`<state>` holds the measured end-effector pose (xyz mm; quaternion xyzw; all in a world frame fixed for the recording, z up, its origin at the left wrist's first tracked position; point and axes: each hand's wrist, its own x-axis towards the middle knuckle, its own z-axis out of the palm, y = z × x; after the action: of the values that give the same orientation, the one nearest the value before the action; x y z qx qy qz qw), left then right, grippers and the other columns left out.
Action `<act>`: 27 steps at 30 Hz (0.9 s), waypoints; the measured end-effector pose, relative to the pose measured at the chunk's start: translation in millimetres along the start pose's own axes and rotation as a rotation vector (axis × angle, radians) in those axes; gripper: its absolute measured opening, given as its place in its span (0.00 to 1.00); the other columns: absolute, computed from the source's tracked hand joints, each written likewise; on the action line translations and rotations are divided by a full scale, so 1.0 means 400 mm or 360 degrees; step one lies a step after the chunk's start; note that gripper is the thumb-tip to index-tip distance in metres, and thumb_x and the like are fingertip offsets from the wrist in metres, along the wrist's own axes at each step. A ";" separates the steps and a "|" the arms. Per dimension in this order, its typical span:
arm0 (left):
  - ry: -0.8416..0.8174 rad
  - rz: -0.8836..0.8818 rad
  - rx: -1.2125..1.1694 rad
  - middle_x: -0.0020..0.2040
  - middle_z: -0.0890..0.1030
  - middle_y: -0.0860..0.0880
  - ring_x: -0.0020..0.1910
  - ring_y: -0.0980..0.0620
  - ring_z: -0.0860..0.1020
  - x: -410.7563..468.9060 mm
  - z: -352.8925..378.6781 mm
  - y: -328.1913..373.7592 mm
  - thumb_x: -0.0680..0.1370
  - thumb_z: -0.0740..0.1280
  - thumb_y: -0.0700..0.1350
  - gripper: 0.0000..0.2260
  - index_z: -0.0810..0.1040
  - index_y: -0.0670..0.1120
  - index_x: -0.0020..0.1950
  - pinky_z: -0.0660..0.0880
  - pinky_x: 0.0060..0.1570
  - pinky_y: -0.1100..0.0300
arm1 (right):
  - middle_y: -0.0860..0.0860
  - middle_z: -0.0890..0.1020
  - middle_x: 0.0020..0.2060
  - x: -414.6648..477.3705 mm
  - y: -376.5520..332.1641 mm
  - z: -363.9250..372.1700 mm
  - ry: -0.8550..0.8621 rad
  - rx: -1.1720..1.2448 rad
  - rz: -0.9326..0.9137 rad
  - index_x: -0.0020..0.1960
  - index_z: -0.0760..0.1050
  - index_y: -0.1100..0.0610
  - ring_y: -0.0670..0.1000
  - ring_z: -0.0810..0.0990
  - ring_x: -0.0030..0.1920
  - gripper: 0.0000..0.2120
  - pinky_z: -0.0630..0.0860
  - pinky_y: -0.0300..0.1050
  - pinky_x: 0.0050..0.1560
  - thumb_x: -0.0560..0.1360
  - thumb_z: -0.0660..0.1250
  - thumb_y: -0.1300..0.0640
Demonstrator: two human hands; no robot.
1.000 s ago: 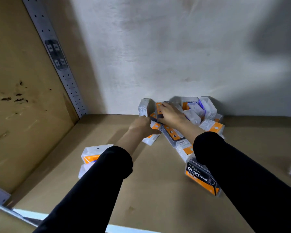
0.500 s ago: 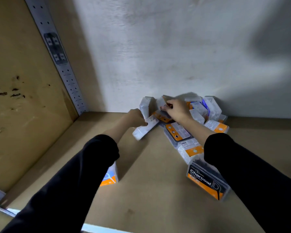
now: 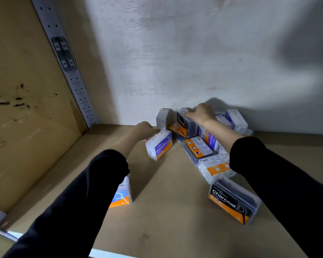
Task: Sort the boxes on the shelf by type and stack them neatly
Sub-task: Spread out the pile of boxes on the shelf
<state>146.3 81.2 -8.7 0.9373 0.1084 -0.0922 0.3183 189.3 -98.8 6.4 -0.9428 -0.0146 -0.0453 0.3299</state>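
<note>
A jumble of small clear floss-pick boxes lies against the back wall of the wooden shelf (image 3: 166, 211). My left hand (image 3: 145, 130) grips a white and purple "Smooth" box (image 3: 159, 146), tilted, just left of the pile. My right hand (image 3: 199, 113) holds the top of an upright black "Charcoal" box (image 3: 184, 125) in the pile. Another Charcoal box (image 3: 233, 200) lies alone nearer the front right. A Smooth box (image 3: 122, 197) stands near the front, mostly hidden by my left sleeve. A clear box (image 3: 162, 118) stands upright at the pile's left end.
Several more boxes lie face down with orange labels (image 3: 199, 148) between the pile and the near Charcoal box. A perforated metal upright (image 3: 67, 66) runs up the left rear corner beside the brown side panel. The shelf's front lip (image 3: 104, 254) is at the bottom.
My left hand has drawn the Smooth box out leftward from the pile and turned its label up. My right hand has stood a Charcoal box upright in the pile.
</note>
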 end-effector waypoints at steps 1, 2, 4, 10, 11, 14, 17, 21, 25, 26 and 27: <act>0.0018 0.0025 0.0014 0.36 0.75 0.46 0.40 0.48 0.72 -0.003 0.004 0.002 0.77 0.63 0.52 0.15 0.73 0.43 0.36 0.67 0.35 0.61 | 0.55 0.73 0.36 0.000 -0.004 0.003 -0.0023 -0.0044 -0.0012 0.30 0.64 0.59 0.53 0.72 0.38 0.20 0.61 0.39 0.27 0.74 0.66 0.49; 0.0008 0.0052 0.0051 0.39 0.77 0.45 0.43 0.47 0.73 -0.007 0.007 0.007 0.77 0.64 0.55 0.16 0.76 0.42 0.41 0.66 0.35 0.61 | 0.56 0.73 0.39 -0.001 -0.007 0.007 -0.0051 -0.0091 -0.0019 0.30 0.62 0.58 0.53 0.72 0.41 0.22 0.62 0.39 0.27 0.74 0.66 0.47; -0.0066 0.0096 0.0217 0.51 0.80 0.42 0.49 0.46 0.75 -0.009 0.013 0.014 0.75 0.65 0.58 0.21 0.77 0.41 0.55 0.68 0.41 0.61 | 0.56 0.73 0.41 -0.004 -0.017 0.012 -0.0101 -0.0192 -0.0024 0.30 0.60 0.57 0.52 0.72 0.43 0.23 0.63 0.40 0.29 0.73 0.67 0.45; -0.0206 0.0150 0.0454 0.58 0.77 0.43 0.49 0.50 0.72 -0.021 0.030 0.025 0.74 0.68 0.51 0.19 0.73 0.43 0.60 0.69 0.49 0.59 | 0.58 0.79 0.57 -0.008 -0.030 0.036 -0.0170 -0.0273 0.0048 0.61 0.70 0.65 0.56 0.78 0.52 0.25 0.68 0.43 0.39 0.72 0.70 0.50; -0.0198 0.0150 0.0473 0.56 0.77 0.43 0.49 0.50 0.71 -0.021 0.031 0.023 0.74 0.69 0.51 0.18 0.73 0.44 0.59 0.70 0.48 0.59 | 0.59 0.79 0.58 -0.008 -0.030 0.041 -0.0138 -0.0279 0.0055 0.62 0.70 0.64 0.57 0.78 0.56 0.23 0.68 0.43 0.41 0.73 0.69 0.52; -0.0103 0.0203 0.0515 0.61 0.78 0.42 0.57 0.45 0.76 -0.013 0.027 0.014 0.73 0.71 0.49 0.22 0.74 0.40 0.62 0.65 0.33 0.67 | 0.60 0.79 0.58 -0.009 -0.030 0.043 -0.0088 -0.0259 0.0085 0.60 0.71 0.66 0.58 0.78 0.58 0.19 0.68 0.42 0.43 0.73 0.68 0.57; -0.0070 0.0242 0.0526 0.60 0.78 0.41 0.52 0.45 0.76 -0.014 0.024 0.010 0.71 0.72 0.48 0.22 0.75 0.39 0.61 0.64 0.31 0.68 | 0.61 0.80 0.56 -0.017 -0.026 0.033 -0.0081 -0.0185 0.0121 0.57 0.73 0.67 0.58 0.79 0.55 0.17 0.68 0.40 0.30 0.72 0.69 0.59; -0.0051 0.0248 0.0536 0.55 0.78 0.42 0.57 0.45 0.78 -0.030 0.014 0.012 0.70 0.73 0.48 0.23 0.75 0.39 0.61 0.70 0.38 0.61 | 0.60 0.80 0.55 -0.026 -0.021 0.000 -0.0104 -0.0119 0.0133 0.49 0.74 0.66 0.53 0.75 0.44 0.15 0.62 0.37 0.26 0.69 0.72 0.57; 0.0019 0.0299 0.0489 0.58 0.80 0.42 0.52 0.46 0.78 -0.060 -0.014 0.025 0.69 0.74 0.49 0.21 0.77 0.40 0.58 0.69 0.34 0.65 | 0.59 0.80 0.56 -0.054 -0.030 -0.058 -0.0106 -0.0075 0.0114 0.57 0.74 0.65 0.51 0.72 0.44 0.22 0.62 0.35 0.27 0.68 0.73 0.57; 0.0031 0.0316 0.0475 0.57 0.80 0.41 0.50 0.46 0.78 -0.072 -0.020 0.030 0.69 0.74 0.49 0.21 0.78 0.39 0.58 0.68 0.34 0.67 | 0.59 0.80 0.56 -0.064 -0.032 -0.074 -0.0115 -0.0085 0.0111 0.54 0.75 0.65 0.51 0.73 0.44 0.20 0.63 0.35 0.27 0.67 0.73 0.56; 0.0038 0.0330 0.0462 0.56 0.81 0.41 0.48 0.47 0.78 -0.085 -0.027 0.035 0.69 0.74 0.49 0.21 0.79 0.39 0.57 0.68 0.34 0.67 | 0.59 0.80 0.56 -0.076 -0.035 -0.090 -0.0124 -0.0103 0.0114 0.48 0.75 0.64 0.51 0.73 0.44 0.16 0.64 0.36 0.28 0.67 0.74 0.56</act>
<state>118.6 72.1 16.2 0.9806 0.0004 -0.0625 0.1860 155.4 -110.3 40.2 -0.9540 0.0078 0.0028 0.2998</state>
